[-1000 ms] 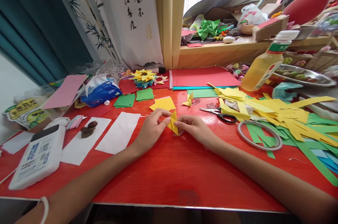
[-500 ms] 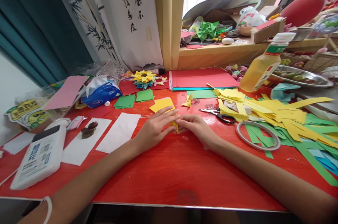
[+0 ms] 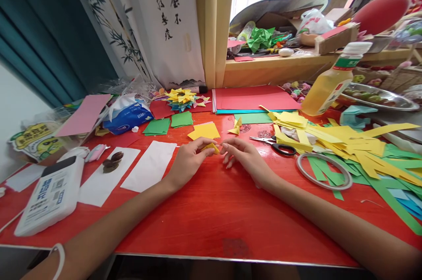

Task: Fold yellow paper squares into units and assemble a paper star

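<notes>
Between the thumb and fingers of my left hand (image 3: 191,157) is a small folded piece of yellow paper (image 3: 212,147), mostly covered by the fingers. My right hand (image 3: 245,159) hovers just to its right, fingers curved and apart, with nothing visible in them. Behind my left hand lies a stack of yellow paper squares (image 3: 206,130). A small folded yellow paper piece (image 3: 236,126) stands on the table beyond my right hand. Scissors (image 3: 277,144) with black handles lie farther right, beside a roll of tape (image 3: 325,171).
Yellow paper strips (image 3: 346,139) and green ones (image 3: 389,183) cover the right side. A bottle (image 3: 326,82) stands behind them. Left are green squares (image 3: 157,126), white paper (image 3: 150,165), a tissue pack (image 3: 127,115) and a white box (image 3: 49,196). A folded-paper ring (image 3: 180,99) sits at the back.
The yellow paper has been lifted off the table and folded smaller in my left hand. My right hand has come away from it and its fingers have spread.
</notes>
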Available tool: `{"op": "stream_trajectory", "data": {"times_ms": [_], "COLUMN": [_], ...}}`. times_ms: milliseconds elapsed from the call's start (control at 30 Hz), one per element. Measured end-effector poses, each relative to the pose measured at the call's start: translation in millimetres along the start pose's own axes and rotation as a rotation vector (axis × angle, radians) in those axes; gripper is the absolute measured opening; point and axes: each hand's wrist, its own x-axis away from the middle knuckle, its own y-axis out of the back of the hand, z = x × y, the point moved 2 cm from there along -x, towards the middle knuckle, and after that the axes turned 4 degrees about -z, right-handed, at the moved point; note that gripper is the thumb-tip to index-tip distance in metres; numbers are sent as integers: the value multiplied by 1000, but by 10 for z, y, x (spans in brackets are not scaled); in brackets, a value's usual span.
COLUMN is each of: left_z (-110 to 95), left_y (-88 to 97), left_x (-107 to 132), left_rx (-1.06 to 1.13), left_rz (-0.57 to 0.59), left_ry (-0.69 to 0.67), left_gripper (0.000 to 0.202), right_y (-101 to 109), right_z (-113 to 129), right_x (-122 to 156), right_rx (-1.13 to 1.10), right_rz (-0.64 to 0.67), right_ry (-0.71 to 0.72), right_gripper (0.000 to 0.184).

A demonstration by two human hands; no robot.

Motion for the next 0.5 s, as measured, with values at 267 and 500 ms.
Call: {"op": "stream_trajectory", "data": {"times_ms": [267,500], "left_z": [26,8], "left_y": [-29,-10], "left_x": [-20,10], "left_rx": [210,-6], "left_rz": [-1,-11], "left_ry": [92,83], "left_gripper": [24,31], "right_y": [-60,-66], "right_z": [4,37], "right_x": [58,97], "right_rx": [357,563], "right_rz": [127,68], "right_ry": [101,153], "right_gripper": [20,22]}}
